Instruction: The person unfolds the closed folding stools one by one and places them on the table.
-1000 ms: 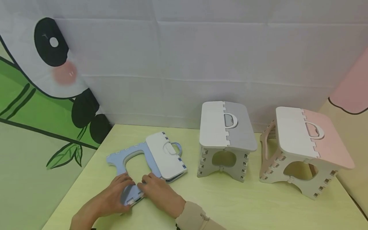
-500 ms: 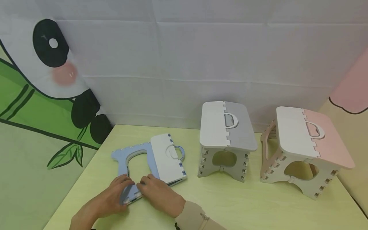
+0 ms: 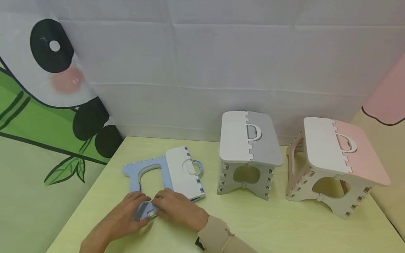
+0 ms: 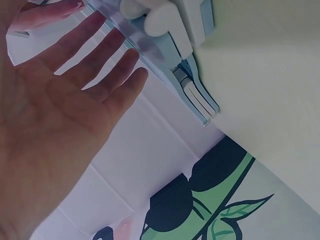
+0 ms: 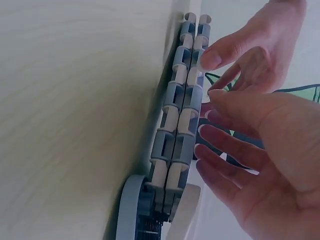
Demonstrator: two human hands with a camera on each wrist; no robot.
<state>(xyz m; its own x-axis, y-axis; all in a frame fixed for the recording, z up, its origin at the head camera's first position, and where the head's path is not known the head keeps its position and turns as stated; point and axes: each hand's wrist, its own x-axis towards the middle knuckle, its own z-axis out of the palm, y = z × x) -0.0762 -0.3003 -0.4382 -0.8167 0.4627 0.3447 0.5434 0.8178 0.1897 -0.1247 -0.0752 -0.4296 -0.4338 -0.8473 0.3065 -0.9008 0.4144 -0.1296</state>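
A folded blue-and-white folding stool (image 3: 178, 172) lies flat on the table, its white seat panel to the right and blue leg frame to the left. My left hand (image 3: 124, 218) spans the near end of the frame, thumb at the front edge. Beside it, my right hand (image 3: 180, 211) has its fingertips at the same near end. In the left wrist view, the left fingers (image 4: 100, 65) reach fairly straight toward the frame. The right wrist view shows the stool's hinged edge (image 5: 182, 105), with the right fingers (image 5: 230, 145) loosely bent and spread beside it.
A grey-and-white folding stool (image 3: 235, 137) stands unfolded right of centre, and a pink-and-white one (image 3: 321, 140) stands unfolded farther right. White cloth (image 3: 202, 70) hangs behind the table (image 3: 237, 225). A cartoon-printed cloth (image 3: 63, 140) borders the left side.
The blue-and-white stool has turned slightly clockwise and shifted a little right, then stayed put. Both hands have shifted slightly at its near end, and the right sleeve has moved a bit to the right.
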